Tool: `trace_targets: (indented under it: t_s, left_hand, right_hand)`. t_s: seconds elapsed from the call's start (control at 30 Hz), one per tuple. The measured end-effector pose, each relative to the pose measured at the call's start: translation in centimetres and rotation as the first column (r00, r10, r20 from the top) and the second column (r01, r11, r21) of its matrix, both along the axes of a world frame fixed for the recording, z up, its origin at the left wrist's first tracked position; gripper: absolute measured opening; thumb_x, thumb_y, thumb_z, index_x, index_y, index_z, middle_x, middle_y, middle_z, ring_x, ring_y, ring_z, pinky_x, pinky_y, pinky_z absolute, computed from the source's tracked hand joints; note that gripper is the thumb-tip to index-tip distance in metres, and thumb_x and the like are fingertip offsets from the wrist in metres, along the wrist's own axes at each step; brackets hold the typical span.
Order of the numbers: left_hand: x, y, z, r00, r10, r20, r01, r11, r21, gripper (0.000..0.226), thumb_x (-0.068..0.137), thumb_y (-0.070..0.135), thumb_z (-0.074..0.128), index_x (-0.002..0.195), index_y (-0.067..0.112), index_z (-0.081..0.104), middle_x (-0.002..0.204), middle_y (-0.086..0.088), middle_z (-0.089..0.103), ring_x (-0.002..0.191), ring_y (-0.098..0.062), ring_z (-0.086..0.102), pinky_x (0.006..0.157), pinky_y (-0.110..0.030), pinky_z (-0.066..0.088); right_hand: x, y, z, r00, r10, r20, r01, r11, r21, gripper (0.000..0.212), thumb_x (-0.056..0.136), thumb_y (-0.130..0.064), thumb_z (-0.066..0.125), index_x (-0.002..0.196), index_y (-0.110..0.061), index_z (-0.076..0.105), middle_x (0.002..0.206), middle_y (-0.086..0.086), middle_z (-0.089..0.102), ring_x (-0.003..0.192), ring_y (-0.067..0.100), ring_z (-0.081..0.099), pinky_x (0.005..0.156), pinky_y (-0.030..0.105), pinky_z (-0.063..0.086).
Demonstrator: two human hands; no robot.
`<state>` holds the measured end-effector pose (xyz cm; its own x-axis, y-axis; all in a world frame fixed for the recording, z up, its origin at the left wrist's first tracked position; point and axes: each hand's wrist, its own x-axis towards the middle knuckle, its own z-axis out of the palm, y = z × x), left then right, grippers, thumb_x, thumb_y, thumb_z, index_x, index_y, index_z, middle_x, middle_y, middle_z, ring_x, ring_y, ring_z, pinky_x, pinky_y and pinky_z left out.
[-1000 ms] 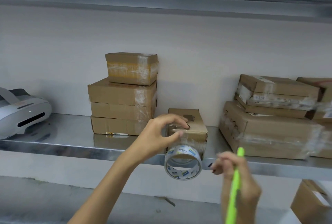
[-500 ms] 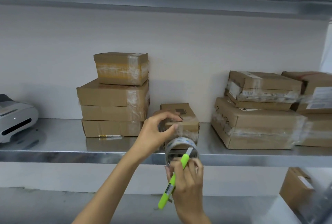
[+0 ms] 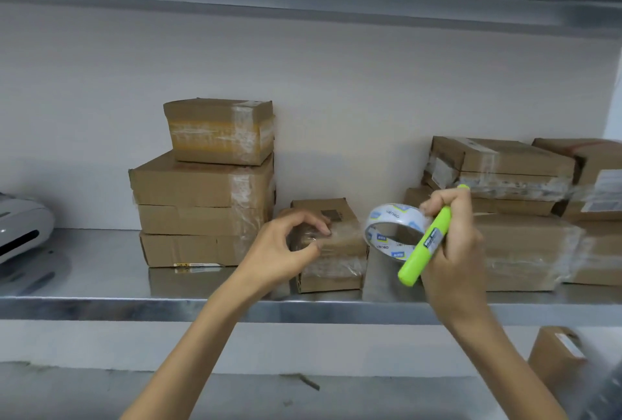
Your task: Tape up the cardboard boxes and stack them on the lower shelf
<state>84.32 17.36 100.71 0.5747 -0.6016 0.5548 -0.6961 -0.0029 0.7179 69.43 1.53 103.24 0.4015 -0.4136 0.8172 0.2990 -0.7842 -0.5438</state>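
Observation:
A small cardboard box (image 3: pixel 331 261) stands near the front edge of the steel shelf (image 3: pixel 101 288). My left hand (image 3: pixel 286 248) pinches the free end of clear tape against the box's top left corner. My right hand (image 3: pixel 447 248) grips a roll of clear tape (image 3: pixel 392 231) together with a lime green utility knife (image 3: pixel 424 244), held to the right of the box. A strip of clear tape stretches from the roll to the box top.
A stack of three taped boxes (image 3: pixel 205 190) stands left of the small box. More taped boxes (image 3: pixel 505 214) are piled on the right. A white device (image 3: pixel 20 231) sits at the far left. Another box (image 3: pixel 555 359) is below the shelf at the right.
The roll passed from hanging under my left hand into my right hand, which drew it up and to the right, pulling tape across the box. My left hand stayed at the box.

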Motion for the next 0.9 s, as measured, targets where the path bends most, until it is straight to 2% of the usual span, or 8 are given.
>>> trace_targets:
  t_s: [0.1, 0.17, 0.27, 0.33, 0.4, 0.53, 0.73, 0.9]
  left_hand:
    - [0.1, -0.3, 0.2, 0.999, 0.017, 0.05, -0.019, 0.999, 0.046, 0.019, 0.076, 0.015, 0.062, 0.091, 0.027, 0.065, 0.106, 0.014, 0.067, 0.108, 0.001, 0.058, 0.092, -0.01, 0.039]
    - [0.1, -0.6, 0.2, 0.998, 0.018, 0.068, -0.022, 0.998, 0.058, 0.03, 0.073, 0.021, 0.058, 0.102, 0.027, 0.062, 0.107, 0.012, 0.064, 0.11, 0.001, 0.055, 0.092, -0.007, 0.036]
    - [-0.1, -1.6, -0.2, 0.999, 0.036, -0.01, -0.037, 0.998, -0.054, 0.032, 0.075, 0.032, 0.05, 0.105, 0.03, 0.061, 0.102, 0.014, 0.064, 0.11, -0.001, 0.054, 0.092, -0.01, 0.037]
    - [-0.3, -2.8, -0.8, 0.99, 0.132, -0.053, -0.139, 0.977, -0.161, 0.018, 0.087, 0.032, 0.048, 0.097, 0.029, 0.063, 0.095, 0.017, 0.064, 0.105, -0.007, 0.056, 0.091, -0.022, 0.041]
    - [-0.4, -3.7, -1.5, 0.978, 0.189, -0.088, -0.204, 0.953, -0.226, 0.017, 0.091, 0.027, 0.047, 0.095, 0.03, 0.063, 0.094, 0.018, 0.064, 0.103, -0.011, 0.057, 0.089, -0.027, 0.043]
    - [-0.3, -3.9, -2.3, 0.982, 0.157, -0.102, -0.179, 0.947, -0.268, 0.025, 0.092, 0.018, 0.044, 0.1, 0.029, 0.064, 0.103, 0.014, 0.066, 0.11, -0.013, 0.057, 0.096, -0.03, 0.043]
    - [-0.1, -3.0, -1.2, 0.992, 0.052, -0.116, -0.078, 0.97, -0.23, 0.03, 0.089, 0.007, 0.038, 0.105, 0.016, 0.062, 0.099, -0.001, 0.069, 0.106, -0.018, 0.061, 0.099, -0.034, 0.043]
    - [0.0, -2.4, -0.8, 0.996, 0.029, -0.086, -0.045, 0.98, -0.192, 0.031, 0.091, 0.002, 0.035, 0.102, 0.012, 0.062, 0.099, -0.006, 0.068, 0.103, -0.015, 0.062, 0.094, -0.025, 0.043]
  right_hand:
    - [1.3, -1.0, 0.8, 0.996, -0.085, -0.006, 0.083, 0.986, -0.144, 0.028, 0.071, 0.007, 0.038, 0.086, -0.017, 0.039, 0.071, 0.0, 0.043, 0.06, 0.011, 0.04, 0.056, 0.024, 0.024]
    - [1.8, -1.4, 0.8, 0.994, -0.107, 0.007, 0.106, 0.976, -0.189, 0.029, 0.071, 0.007, 0.039, 0.086, -0.018, 0.041, 0.071, -0.004, 0.041, 0.061, 0.006, 0.039, 0.056, 0.021, 0.021]
    - [2.5, -1.9, 1.3, 0.994, -0.096, 0.044, 0.102, 0.98, -0.169, 0.029, 0.072, 0.005, 0.038, 0.086, -0.02, 0.04, 0.066, -0.008, 0.039, 0.059, 0.004, 0.04, 0.055, 0.017, 0.026]
    - [3.0, -2.1, 1.9, 0.998, -0.063, 0.026, 0.066, 0.983, -0.171, 0.02, 0.074, -0.004, 0.039, 0.085, -0.02, 0.04, 0.063, -0.007, 0.039, 0.056, 0.007, 0.04, 0.053, 0.019, 0.025]
    - [3.5, -2.4, 2.5, 0.997, -0.075, -0.015, 0.07, 0.971, -0.227, 0.01, 0.076, -0.022, 0.041, 0.083, -0.015, 0.045, 0.061, -0.004, 0.042, 0.054, 0.019, 0.041, 0.055, 0.027, 0.022]
    - [4.0, -3.1, 3.6, 0.976, -0.19, -0.104, 0.121, 0.879, -0.461, 0.036, 0.078, -0.045, 0.06, 0.08, -0.009, 0.054, 0.056, 0.0, 0.047, 0.057, 0.03, 0.049, 0.061, 0.028, 0.028]
    - [4.0, -3.4, 5.2, 0.949, -0.144, -0.281, -0.051, 0.808, -0.587, 0.031, 0.082, -0.038, 0.072, 0.083, -0.01, 0.06, 0.062, 0.004, 0.054, 0.062, 0.03, 0.052, 0.065, 0.03, 0.032]
    - [4.1, -3.3, 5.2, 0.923, -0.153, -0.353, -0.097, 0.796, -0.597, 0.024, 0.085, -0.034, 0.067, 0.082, -0.012, 0.058, 0.058, -0.011, 0.031, 0.06, 0.023, 0.037, 0.067, 0.03, 0.027]
